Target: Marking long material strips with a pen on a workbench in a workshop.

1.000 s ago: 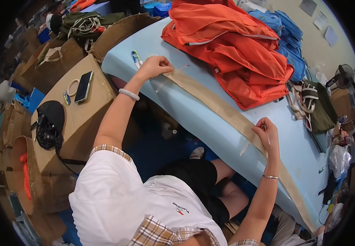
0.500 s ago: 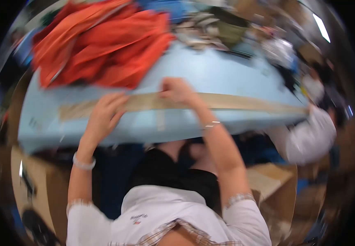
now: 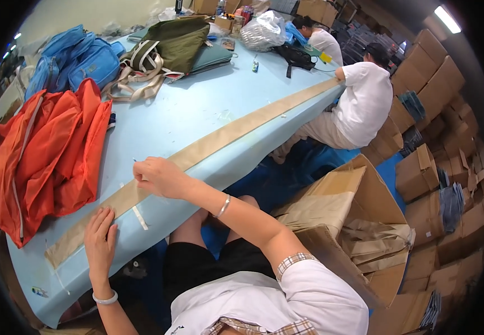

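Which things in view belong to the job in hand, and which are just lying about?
In the job:
- tan strip, along the table
- left hand, fingers laid on the strip
- right hand, curled over it
- white strip, at its near edge

Apparently lying about:
- red fabric
- blue bags
- green bag
- black bag

No words or numbers are reading clearly. Small dark lettering is showing on the white short-sleeved fabric shirt [image 3: 225, 296] at the near edge, partly running out of view. A tiny pale mark is sitting on the light-blue fabric backpack [image 3: 85, 77] at far left, too small for reading.
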`<action>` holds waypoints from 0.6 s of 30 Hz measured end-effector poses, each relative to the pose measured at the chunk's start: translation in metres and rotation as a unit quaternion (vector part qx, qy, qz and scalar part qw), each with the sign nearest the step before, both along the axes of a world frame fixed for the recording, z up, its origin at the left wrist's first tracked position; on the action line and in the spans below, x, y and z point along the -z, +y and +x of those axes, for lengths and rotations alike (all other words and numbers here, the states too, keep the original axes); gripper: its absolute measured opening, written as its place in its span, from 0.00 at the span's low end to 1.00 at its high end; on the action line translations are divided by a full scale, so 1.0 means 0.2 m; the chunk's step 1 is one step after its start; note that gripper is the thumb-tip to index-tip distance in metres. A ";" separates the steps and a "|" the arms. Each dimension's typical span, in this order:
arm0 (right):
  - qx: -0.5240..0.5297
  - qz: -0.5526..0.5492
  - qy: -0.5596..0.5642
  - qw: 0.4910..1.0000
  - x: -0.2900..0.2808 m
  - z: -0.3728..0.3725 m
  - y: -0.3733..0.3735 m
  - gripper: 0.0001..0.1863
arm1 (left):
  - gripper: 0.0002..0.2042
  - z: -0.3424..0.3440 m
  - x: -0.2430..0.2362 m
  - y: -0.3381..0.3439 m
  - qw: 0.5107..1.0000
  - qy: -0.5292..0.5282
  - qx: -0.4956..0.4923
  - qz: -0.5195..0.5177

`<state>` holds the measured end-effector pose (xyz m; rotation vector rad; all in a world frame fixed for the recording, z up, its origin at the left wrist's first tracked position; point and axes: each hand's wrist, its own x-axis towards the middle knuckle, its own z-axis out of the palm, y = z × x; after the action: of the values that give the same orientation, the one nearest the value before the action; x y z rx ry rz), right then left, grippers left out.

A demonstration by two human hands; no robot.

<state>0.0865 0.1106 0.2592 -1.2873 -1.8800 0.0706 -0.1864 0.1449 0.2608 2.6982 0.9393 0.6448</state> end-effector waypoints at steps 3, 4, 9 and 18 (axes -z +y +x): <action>0.018 -0.039 0.034 0.999 0.02 0.05 -0.09 0.09 | 0.16 0.00 0.01 0.00 1.000 -0.001 0.001 0.004; 0.028 -0.063 0.059 0.996 0.03 0.05 -0.12 0.07 | 0.16 0.00 0.01 -0.01 1.000 0.003 -0.004 0.001; 0.019 -0.078 0.076 0.994 0.12 0.04 -0.07 0.06 | 0.16 -0.07 0.03 0.01 1.000 -0.016 -0.021 0.013; 0.033 -0.089 0.073 0.993 0.05 0.03 -0.14 0.13 | 0.13 -0.04 0.12 0.04 0.992 -0.097 0.021 0.080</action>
<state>0.0924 0.0817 0.2498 -1.4230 -1.7358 0.2974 -0.1940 0.1522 0.2377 2.7196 0.8112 0.9929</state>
